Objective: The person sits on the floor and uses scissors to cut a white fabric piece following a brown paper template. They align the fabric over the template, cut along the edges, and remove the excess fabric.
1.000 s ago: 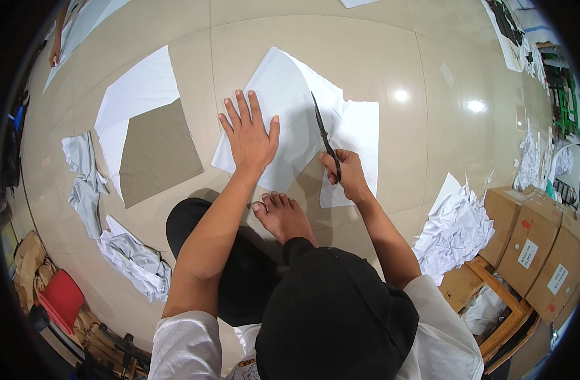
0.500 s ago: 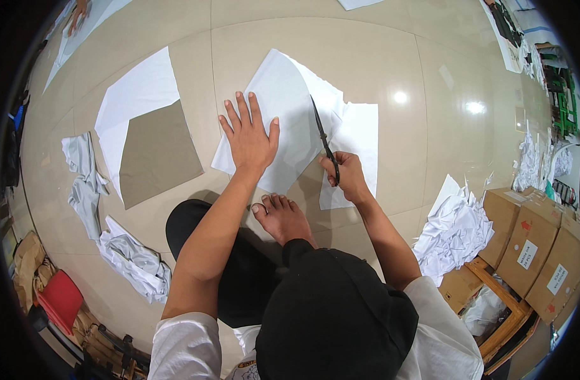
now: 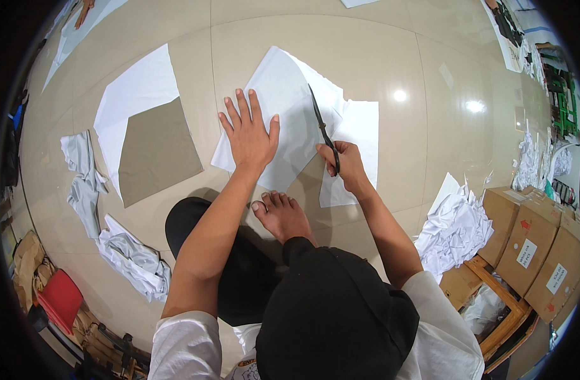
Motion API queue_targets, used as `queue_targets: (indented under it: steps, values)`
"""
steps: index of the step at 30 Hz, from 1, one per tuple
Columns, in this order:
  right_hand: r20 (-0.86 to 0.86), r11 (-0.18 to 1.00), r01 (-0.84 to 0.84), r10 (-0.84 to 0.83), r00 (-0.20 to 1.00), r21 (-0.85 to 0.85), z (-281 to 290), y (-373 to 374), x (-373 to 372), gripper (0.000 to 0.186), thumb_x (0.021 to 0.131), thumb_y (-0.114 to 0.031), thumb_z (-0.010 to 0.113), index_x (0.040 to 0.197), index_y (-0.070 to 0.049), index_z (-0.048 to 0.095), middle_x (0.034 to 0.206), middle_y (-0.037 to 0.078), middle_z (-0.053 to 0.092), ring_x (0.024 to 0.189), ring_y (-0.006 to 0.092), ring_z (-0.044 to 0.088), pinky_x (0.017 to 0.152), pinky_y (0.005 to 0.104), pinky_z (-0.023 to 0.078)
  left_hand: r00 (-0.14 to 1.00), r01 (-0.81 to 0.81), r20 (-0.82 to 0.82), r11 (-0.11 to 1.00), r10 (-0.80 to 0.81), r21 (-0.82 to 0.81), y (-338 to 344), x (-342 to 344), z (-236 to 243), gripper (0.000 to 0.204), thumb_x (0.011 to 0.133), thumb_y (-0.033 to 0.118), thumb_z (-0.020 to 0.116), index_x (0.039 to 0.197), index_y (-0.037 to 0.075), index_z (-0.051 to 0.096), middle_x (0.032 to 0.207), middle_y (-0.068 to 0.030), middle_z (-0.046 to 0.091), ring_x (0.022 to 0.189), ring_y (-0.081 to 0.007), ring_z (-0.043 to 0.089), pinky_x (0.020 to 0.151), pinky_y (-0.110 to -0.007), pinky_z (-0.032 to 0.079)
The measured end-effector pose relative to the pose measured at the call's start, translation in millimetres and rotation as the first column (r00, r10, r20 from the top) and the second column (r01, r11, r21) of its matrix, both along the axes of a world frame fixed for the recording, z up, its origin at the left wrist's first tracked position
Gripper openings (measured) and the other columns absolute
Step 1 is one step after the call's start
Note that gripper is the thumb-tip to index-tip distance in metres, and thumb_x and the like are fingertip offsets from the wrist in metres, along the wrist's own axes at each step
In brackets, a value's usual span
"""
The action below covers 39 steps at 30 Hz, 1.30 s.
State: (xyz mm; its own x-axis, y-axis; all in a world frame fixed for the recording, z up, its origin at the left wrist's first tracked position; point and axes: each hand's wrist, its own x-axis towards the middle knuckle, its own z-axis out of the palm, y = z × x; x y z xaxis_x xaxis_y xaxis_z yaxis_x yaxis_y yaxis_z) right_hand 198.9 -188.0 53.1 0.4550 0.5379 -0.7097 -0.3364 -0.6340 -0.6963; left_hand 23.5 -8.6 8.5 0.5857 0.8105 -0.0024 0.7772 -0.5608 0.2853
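Observation:
My left hand (image 3: 250, 136) lies flat, fingers spread, on a pale grey fabric piece (image 3: 286, 95) on the floor. White fabric (image 3: 328, 88) shows from beneath its right edge. In my right hand (image 3: 347, 163) is a pair of black scissors (image 3: 321, 123), its blades pointing away from me along the grey piece's curved right edge. The blades look nearly closed; whether fabric lies between them I cannot tell. A further white fabric piece (image 3: 364, 136) lies under and beside my right hand. My bare foot (image 3: 281, 215) rests just in front of the grey piece.
To the left, a brown-grey fabric piece (image 3: 160, 155) lies on a white one (image 3: 131, 95). Crumpled grey fabric (image 3: 84, 183) sits farther left. At right are a heap of white scraps (image 3: 454, 218) and cardboard boxes (image 3: 524, 253). Another person's hand (image 3: 84, 12) shows at the far left.
My right hand and the scissors have moved a little away from me along the fabric's curved edge. My left hand stays put. The other person's hand at the far left has shifted.

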Motion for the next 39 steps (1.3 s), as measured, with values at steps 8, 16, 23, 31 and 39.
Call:
queue_targets:
  steps: [8, 16, 23, 31, 39]
  values:
    - [-0.011, 1.0, 0.013, -0.013, 1.0, -0.008, 1.2, 5.8, 0.1, 0.04, 0.091, -0.034, 0.089, 0.076, -0.007, 0.063, 0.061, 0.0, 0.059, 0.048, 0.0088, 0.052, 0.046, 0.0272, 0.039, 1.0, -0.002, -0.017, 1.0, 0.002, -0.003, 0.2, -0.5, -0.5, 0.087, 0.115, 0.053, 0.046, 0.179, -0.001, 0.023, 0.186, -0.0295, 0.017, 0.172, -0.0546, 0.007, 0.137, -0.07, 0.005]
    - [-0.025, 1.0, -0.014, 0.015, 1.0, 0.022, -0.7, 2.2, 3.1, 0.034, 0.095, -0.027, 0.088, 0.084, -0.002, 0.069, 0.066, -0.001, 0.061, 0.049, 0.0067, 0.054, 0.046, 0.0261, 0.039, 1.0, -0.002, -0.021, 1.0, 0.003, 0.004, 0.3, -0.5, -1.8, 0.087, 0.116, 0.053, 0.045, 0.179, 0.0, 0.023, 0.187, -0.029, 0.016, 0.172, -0.0546, 0.007, 0.137, -0.07, 0.005]
    - [-0.009, 0.999, -0.025, 0.025, 1.0, 0.02, -3.9, -0.1, 5.7, 0.034, 0.094, -0.027, 0.088, 0.084, -0.001, 0.069, 0.066, -0.001, 0.061, 0.049, 0.0067, 0.053, 0.046, 0.026, 0.038, 1.0, -0.001, -0.027, 1.0, 0.001, 0.0, 0.8, -0.2, -1.0, 0.087, 0.115, 0.053, 0.046, 0.179, -0.001, 0.023, 0.187, -0.0288, 0.016, 0.172, -0.0546, 0.007, 0.137, -0.07, 0.005]
    - [0.002, 1.0, -0.024, 0.024, 1.0, 0.02, -0.9, 13.9, 12.3, 0.041, 0.092, -0.034, 0.09, 0.078, -0.004, 0.066, 0.061, 0.0, 0.059, 0.048, 0.009, 0.052, 0.045, 0.0276, 0.039, 1.0, -0.006, -0.017, 1.0, 0.006, 0.003, 0.3, 0.4, -1.5, 0.087, 0.115, 0.054, 0.047, 0.179, -0.001, 0.024, 0.187, -0.0289, 0.017, 0.172, -0.0544, 0.008, 0.137, -0.071, 0.006]
    - [-0.013, 1.0, -0.013, 0.013, 1.0, 0.013, -2.1, 21.7, 13.4, 0.039, 0.092, -0.033, 0.09, 0.078, -0.004, 0.067, 0.061, 0.0, 0.06, 0.049, 0.0088, 0.052, 0.046, 0.0276, 0.039, 1.0, -0.007, -0.025, 1.0, 0.007, 0.0, 0.4, 0.2, 0.2, 0.087, 0.115, 0.053, 0.047, 0.179, 0.0, 0.024, 0.187, -0.0283, 0.017, 0.172, -0.0538, 0.008, 0.137, -0.07, 0.006]
